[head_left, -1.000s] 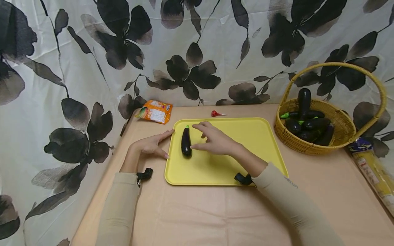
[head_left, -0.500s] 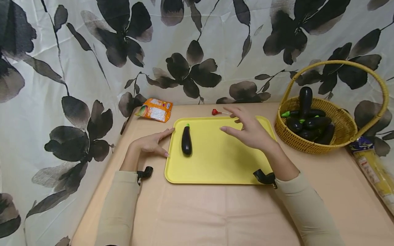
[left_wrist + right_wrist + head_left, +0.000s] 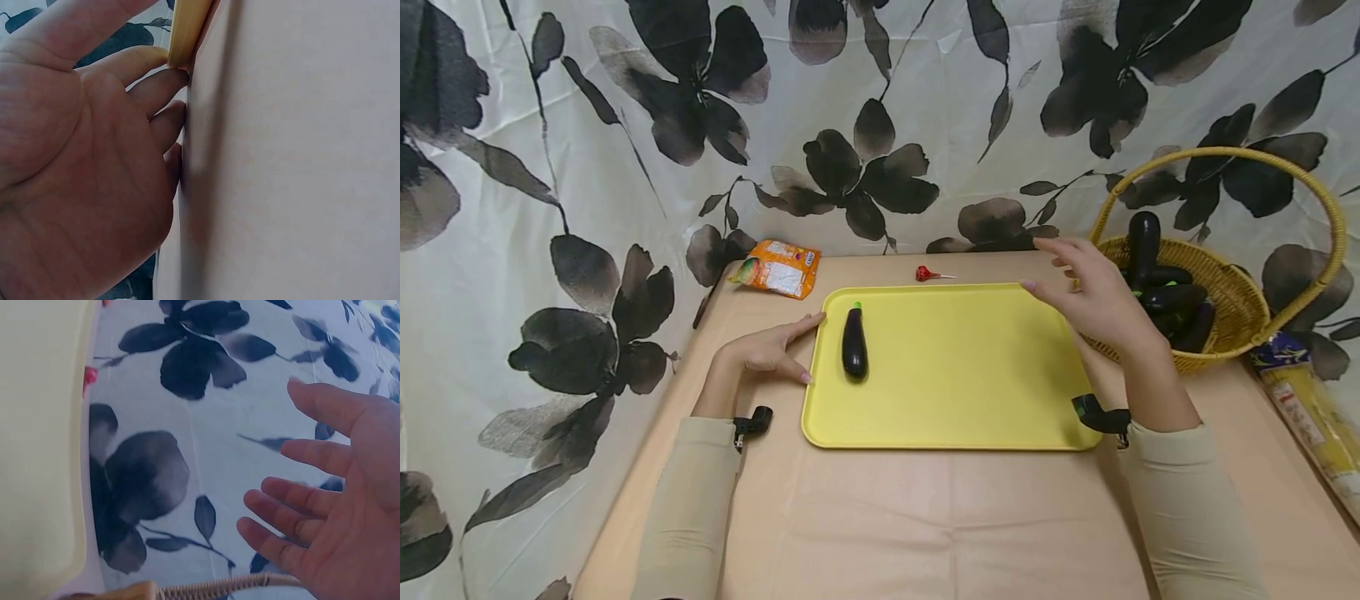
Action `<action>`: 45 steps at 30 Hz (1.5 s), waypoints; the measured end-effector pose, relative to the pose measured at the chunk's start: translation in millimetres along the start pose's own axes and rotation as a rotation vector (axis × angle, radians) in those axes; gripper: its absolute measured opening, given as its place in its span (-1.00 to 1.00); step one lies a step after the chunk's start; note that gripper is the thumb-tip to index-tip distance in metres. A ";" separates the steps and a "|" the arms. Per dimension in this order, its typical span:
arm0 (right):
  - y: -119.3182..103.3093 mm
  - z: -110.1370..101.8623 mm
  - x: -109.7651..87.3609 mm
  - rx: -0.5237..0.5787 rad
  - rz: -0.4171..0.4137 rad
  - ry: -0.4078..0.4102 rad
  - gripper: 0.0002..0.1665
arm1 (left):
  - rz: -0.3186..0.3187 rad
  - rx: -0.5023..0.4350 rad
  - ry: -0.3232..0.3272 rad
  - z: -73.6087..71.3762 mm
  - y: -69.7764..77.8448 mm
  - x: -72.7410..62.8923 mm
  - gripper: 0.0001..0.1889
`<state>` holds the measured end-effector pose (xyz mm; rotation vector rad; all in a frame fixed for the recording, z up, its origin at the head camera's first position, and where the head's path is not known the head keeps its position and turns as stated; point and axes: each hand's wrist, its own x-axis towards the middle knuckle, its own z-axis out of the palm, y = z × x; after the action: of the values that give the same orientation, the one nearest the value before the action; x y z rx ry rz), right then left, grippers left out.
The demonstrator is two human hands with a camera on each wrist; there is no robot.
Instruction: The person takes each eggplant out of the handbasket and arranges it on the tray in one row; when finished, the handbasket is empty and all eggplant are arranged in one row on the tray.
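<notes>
One dark purple eggplant (image 3: 854,343) with a green tip lies lengthwise near the left end of a yellow tray (image 3: 955,375). My left hand (image 3: 767,348) rests at the tray's left edge, thumb and fingertips right at the rim; in the left wrist view its fingers (image 3: 159,94) reach the yellow edge. Above the tray's far right corner, my right hand (image 3: 1097,292) hangs with fingers spread and nothing in them. It overlaps the left side of a wicker basket (image 3: 1232,308) holding several eggplants (image 3: 1172,300), one of them upright. The right wrist view shows its bare palm (image 3: 375,506).
An orange snack packet (image 3: 782,271) lies behind the tray's left corner. A small red-handled tool (image 3: 925,273) is behind the tray. Right of the basket lies a long yellow packet (image 3: 1311,417). A floral curtain (image 3: 962,125) hangs along the table's back edge.
My right hand has moved from beside the eggplant on the tray, rightward across the tray to the basket. The left hand and the eggplant have stayed in place.
</notes>
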<state>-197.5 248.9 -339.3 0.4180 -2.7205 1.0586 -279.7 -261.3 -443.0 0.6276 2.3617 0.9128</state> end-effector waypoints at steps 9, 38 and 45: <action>29.3 -28.8 -6.7 -0.081 0.077 -0.023 -0.19 | -0.010 0.006 0.003 0.9 0.2 -1.2 0.35; 98.7 -48.1 -5.5 -0.290 0.223 -0.345 -0.21 | -0.017 -0.017 0.017 2.8 2.9 -2.0 0.34; 103.2 -51.9 -7.6 -0.263 0.230 -0.349 -0.20 | -0.018 -0.009 0.018 2.1 3.7 -0.1 0.35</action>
<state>-220.3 358.5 -368.6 0.2709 -3.2290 0.7109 -277.5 -257.9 -441.8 0.5961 2.3736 0.9246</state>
